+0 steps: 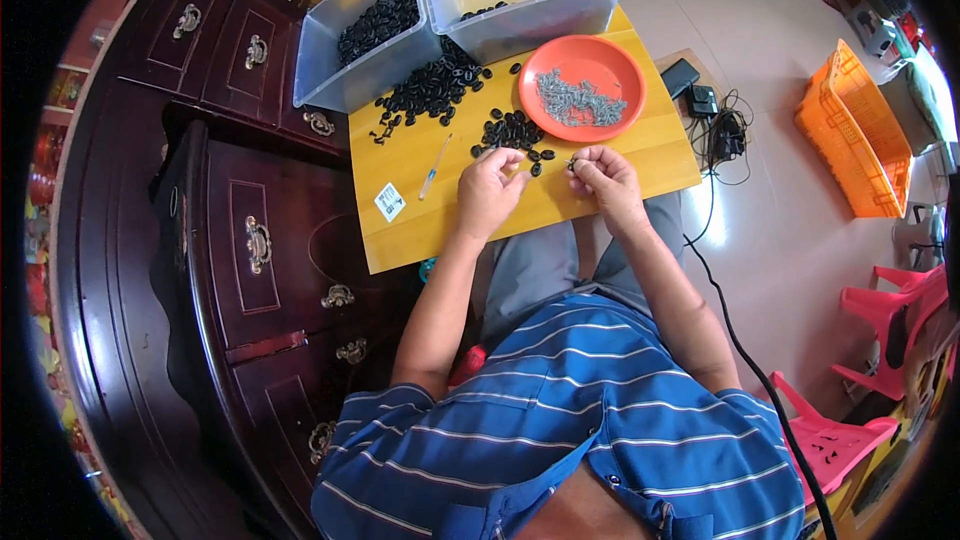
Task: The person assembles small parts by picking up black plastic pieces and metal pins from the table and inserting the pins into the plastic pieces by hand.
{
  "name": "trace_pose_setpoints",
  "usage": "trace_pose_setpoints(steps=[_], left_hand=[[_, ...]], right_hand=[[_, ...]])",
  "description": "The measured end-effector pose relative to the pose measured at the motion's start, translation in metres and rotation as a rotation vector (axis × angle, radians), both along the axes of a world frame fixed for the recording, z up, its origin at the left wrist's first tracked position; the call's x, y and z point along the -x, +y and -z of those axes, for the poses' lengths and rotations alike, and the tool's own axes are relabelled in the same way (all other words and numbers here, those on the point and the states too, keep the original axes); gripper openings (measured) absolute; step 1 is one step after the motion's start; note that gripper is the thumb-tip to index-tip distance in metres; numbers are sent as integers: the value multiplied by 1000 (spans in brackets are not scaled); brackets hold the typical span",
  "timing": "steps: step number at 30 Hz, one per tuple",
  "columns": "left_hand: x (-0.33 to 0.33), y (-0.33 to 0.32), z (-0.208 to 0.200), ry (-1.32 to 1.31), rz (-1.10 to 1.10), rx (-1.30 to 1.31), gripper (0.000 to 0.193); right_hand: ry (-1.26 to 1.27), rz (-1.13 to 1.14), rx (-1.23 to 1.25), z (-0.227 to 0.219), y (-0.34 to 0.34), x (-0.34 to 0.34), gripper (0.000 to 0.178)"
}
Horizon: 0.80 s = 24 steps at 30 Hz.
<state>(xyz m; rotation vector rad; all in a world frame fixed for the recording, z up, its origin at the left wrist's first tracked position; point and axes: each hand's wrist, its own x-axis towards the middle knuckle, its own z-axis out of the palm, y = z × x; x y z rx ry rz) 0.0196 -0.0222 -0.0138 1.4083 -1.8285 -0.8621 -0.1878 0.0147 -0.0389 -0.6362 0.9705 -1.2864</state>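
Right hand [612, 186] pinches a dark bit [574, 167]; the small black pile [510, 132] lies just far of the left hand [489, 188], whose grip I can't tell.

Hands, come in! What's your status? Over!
Right hand pinching small dark piece. Left hand beside pile of black oval pieces. One loose black oval piece between hands. Orange-red plate just beyond.

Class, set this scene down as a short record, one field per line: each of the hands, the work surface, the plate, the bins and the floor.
Left hand: beside loose black pieces; grip unclear
Right hand: pinching a small dark piece
Work surface: yellow table
Plate: round, orange-red, holding small grey pieces
Bins: left clear bin and right clear bin, both containing black pieces
Floor: orange crate at right
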Motion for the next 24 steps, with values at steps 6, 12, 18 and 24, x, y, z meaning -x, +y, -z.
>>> trace_pose_setpoints(steps=[6,12,18,24], left_hand=[[10,-3,9,-204,37,194,20],[24,-1,8,-314,-4,218,18],[21,-2,16,-374,52,257,18],[17,4,16,-125,43,49,13]], right_hand=[[-26,4,29,2,-1,4,9],[-3,-5,24,6,-1,3,10],[-10,-12,29,7,-1,4,11],[-9,-15,9,3,0,4,10]])
